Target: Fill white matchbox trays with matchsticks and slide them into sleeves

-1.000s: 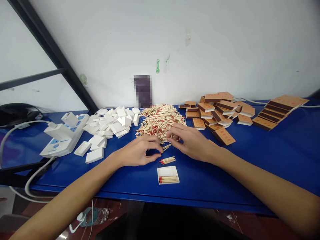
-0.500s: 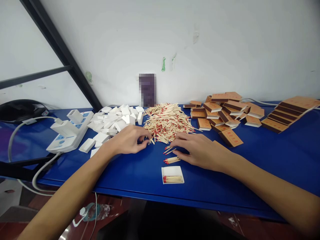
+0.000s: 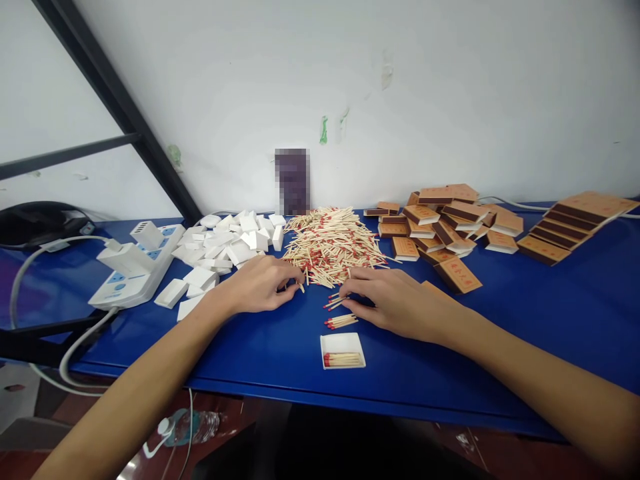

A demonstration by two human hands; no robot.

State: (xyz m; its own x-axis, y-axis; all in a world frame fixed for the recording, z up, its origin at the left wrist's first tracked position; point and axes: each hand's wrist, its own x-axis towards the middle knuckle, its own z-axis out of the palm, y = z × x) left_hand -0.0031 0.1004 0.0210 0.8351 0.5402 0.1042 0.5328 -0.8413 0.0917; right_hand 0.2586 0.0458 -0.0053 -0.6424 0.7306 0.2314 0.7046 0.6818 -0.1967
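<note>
A heap of red-tipped matches lies on the blue table. My left hand rests at the heap's near left edge, fingers curled and pinching a few matches. My right hand lies flat at the heap's near right edge, fingers stretched over some loose matches. A small bundle of matches sits just below my right fingers. Nearer me stands an open white tray with a row of matches in it.
Several white inner trays are piled at the left, beside a white power strip with cables. Brown matchbox sleeves are piled at the right, with a neat row of sleeves further right. A water bottle lies below the table.
My left hand has moved up and left from the small bundle to the heap's left edge and pinched matches. My right hand has flattened and lowered toward the loose matches.
</note>
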